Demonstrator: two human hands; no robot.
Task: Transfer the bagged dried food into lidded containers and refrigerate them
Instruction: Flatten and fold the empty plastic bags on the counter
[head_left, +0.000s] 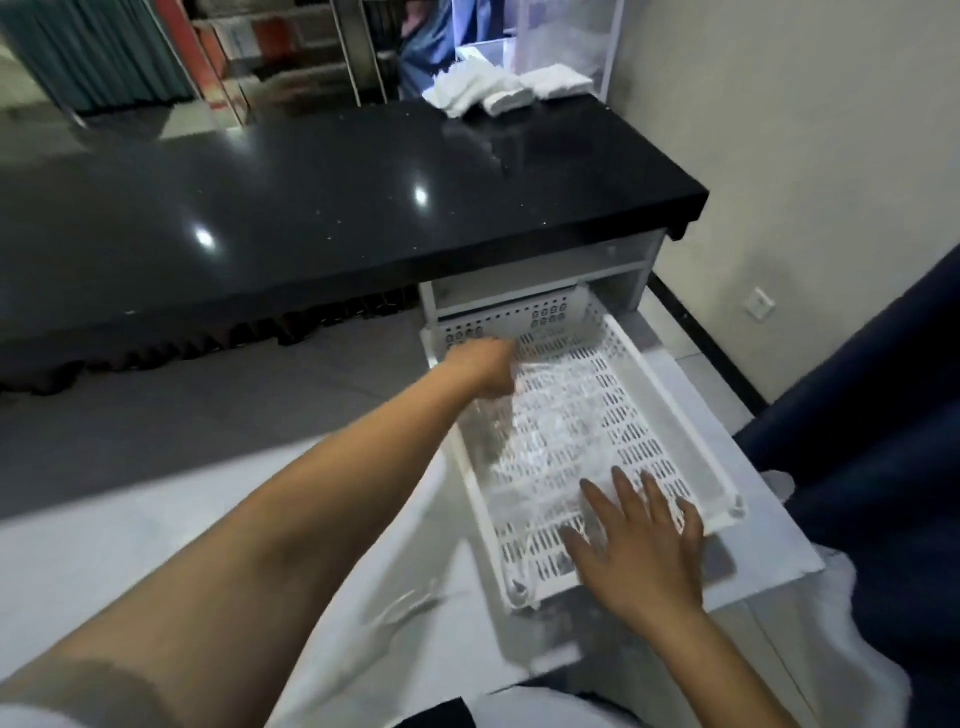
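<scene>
The left hand (480, 364) curls on the clear bag (540, 447) at the far tray (675, 415) end, apparently pulling it out, while the right hand (636, 540) presses flat, fingers spread, steadying the near end.

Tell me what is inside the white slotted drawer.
The white slotted drawer holds clear plastic bags under the left hand and right hand. Their contents cannot be seen.
</scene>
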